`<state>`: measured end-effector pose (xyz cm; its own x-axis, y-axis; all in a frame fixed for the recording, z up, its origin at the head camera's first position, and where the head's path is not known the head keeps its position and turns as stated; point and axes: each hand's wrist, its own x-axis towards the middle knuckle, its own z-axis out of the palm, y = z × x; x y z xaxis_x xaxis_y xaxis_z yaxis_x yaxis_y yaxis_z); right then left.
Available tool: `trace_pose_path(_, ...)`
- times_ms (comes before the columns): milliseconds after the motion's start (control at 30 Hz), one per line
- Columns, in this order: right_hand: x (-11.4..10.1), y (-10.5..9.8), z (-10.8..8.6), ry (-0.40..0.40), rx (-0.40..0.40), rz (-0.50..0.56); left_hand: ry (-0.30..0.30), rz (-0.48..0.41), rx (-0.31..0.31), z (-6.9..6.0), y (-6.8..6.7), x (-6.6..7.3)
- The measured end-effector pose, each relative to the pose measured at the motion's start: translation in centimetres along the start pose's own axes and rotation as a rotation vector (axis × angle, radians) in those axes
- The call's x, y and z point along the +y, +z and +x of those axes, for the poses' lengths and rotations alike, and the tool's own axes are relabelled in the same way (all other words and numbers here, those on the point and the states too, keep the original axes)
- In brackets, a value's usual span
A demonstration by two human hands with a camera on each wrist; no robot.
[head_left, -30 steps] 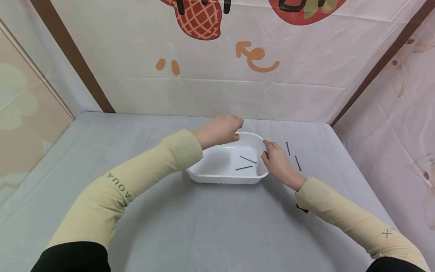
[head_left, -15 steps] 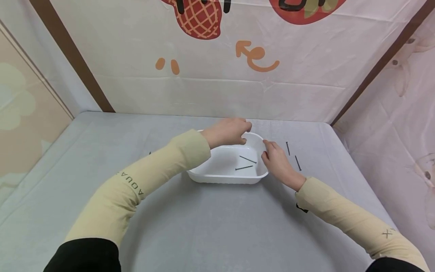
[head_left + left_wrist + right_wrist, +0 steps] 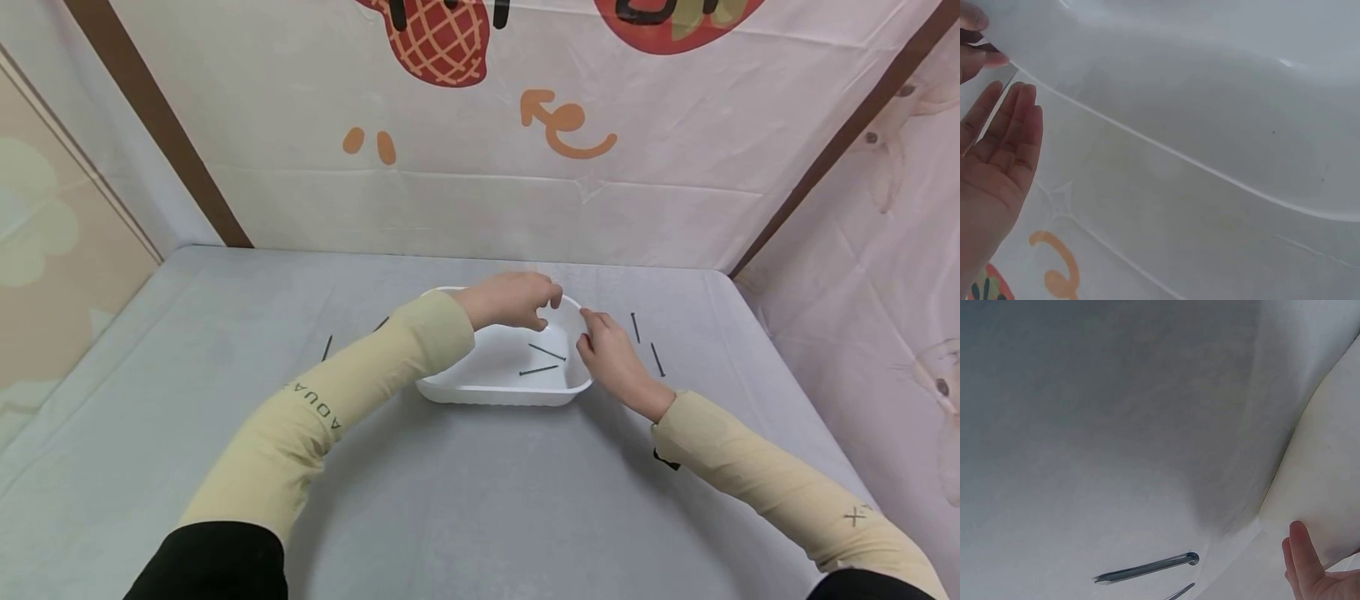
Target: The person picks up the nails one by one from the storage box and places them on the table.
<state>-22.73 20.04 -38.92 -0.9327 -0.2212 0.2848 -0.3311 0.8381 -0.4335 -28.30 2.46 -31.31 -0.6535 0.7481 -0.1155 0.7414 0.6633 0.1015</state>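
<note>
A white plastic tray [image 3: 502,392] holds two dark nails [image 3: 538,369] on its floor. My left hand [image 3: 513,300] is above the far side of the tray, with its fingers bent downward and a gap between thumb and forefinger; nothing shows in that gap. In the left wrist view the palm [image 3: 997,169] and loosely extended fingers appear beside the rim. At the tray's right end my right hand [image 3: 615,358] holds the rim. The right wrist view has its fingers [image 3: 1305,553] against the outer wall, while the head view has the thumb inside.
Right of the tray, two nails [image 3: 657,359] lie on the grey cloth-covered table [image 3: 480,500]. To the left, another nail [image 3: 327,347] lies on the cloth, and a further dark nail [image 3: 381,323] is partly hidden by my left sleeve. A printed white sheet [image 3: 465,208] stands behind the table.
My left hand has moved right and somewhat lower over the tray, and its thumb and forefinger have spread apart. The sleeve's shift uncovers nails on the left. The right hand has stayed put.
</note>
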Motion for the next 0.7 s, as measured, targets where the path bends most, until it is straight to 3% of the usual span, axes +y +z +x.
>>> trace_pose_path(700, 0.1, 0.0, 0.0, -0.05, 0.036, -0.014, 0.123, -0.043, -0.096, 2.0, 2.4, -0.2)
